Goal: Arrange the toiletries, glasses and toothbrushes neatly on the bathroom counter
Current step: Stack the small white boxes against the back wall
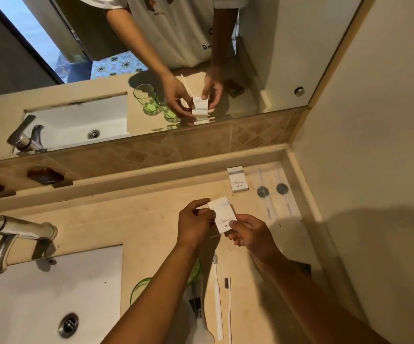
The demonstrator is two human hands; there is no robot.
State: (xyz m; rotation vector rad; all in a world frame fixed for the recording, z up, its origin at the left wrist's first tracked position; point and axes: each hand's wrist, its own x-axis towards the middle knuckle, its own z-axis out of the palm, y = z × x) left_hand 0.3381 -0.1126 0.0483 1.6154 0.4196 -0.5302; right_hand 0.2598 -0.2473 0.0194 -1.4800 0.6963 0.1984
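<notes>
Both hands hold one small white toiletry box (222, 212) above the beige counter (151, 219). My left hand (196, 220) pinches its upper left edge and my right hand (248, 232) grips its lower right corner. A second white box (237, 179) lies flat near the back right corner. Two wrapped items with round grey caps (262, 191) (282, 188) lie to its right. Nearer the front lie two white toothbrushes (217, 294) (228, 309) side by side. Two green glasses (139, 290) (195, 270) stand partly hidden under my left forearm.
A white sink (52, 294) with a metal tap (9, 242) fills the lower left. The mirror (151, 70) above the tiled backsplash reflects the hands, box and glasses. A wall closes the counter on the right. A small tube (197, 309) lies beside the toothbrushes.
</notes>
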